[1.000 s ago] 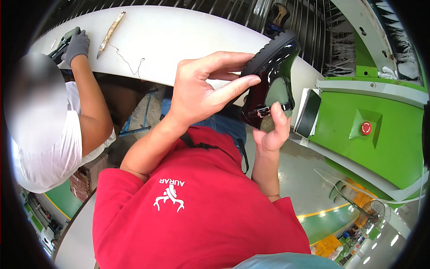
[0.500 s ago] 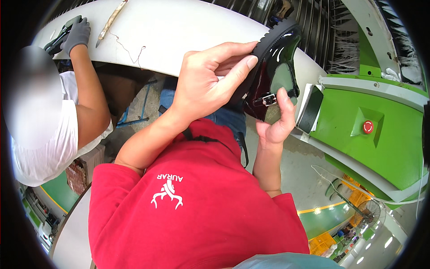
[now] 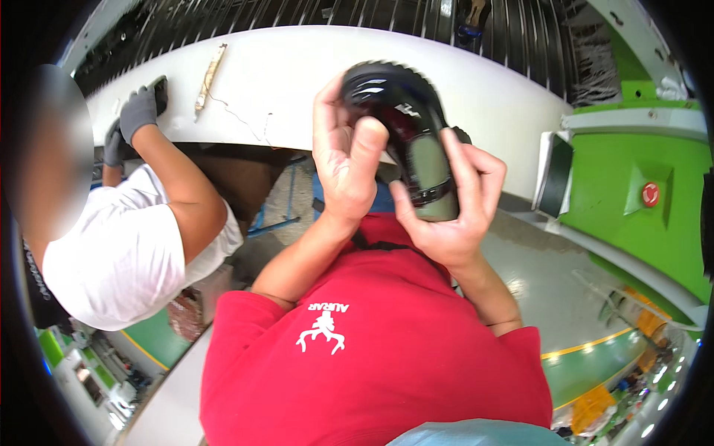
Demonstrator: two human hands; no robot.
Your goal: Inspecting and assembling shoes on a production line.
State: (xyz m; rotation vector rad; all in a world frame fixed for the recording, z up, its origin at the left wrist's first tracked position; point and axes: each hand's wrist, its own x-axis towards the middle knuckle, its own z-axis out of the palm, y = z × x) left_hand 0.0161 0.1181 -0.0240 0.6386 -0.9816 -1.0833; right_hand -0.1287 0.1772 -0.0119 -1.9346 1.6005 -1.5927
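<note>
Up in front of my chest, over the near edge of the white table, is a glossy black strapped shoe (image 3: 405,111) with a ridged sole and a pale greenish insole. Its toe points up and away from me. My left hand (image 3: 341,167) is closed about the toe end, its thumb raised along the near side and its fingers partly hidden behind. At the heel end, my right hand (image 3: 461,223) grips the shoe, thumb on one side near the strap and fingers on the other. Motion blurs the shoe a little.
A co-worker's grey-gloved hand (image 3: 139,115) handles a dark item at the left of the white table (image 3: 297,74). A slim wrapped tool (image 3: 210,82) with a thread lies there. Dark metal bars (image 3: 520,44) run behind. At right stands a green machine (image 3: 610,178) with a red button (image 3: 650,195).
The shoe has turned, showing its top and opening more, and moved left. My right hand now wraps the heel; my left hand has changed from a pinch at the sole edge to holding the toe.
</note>
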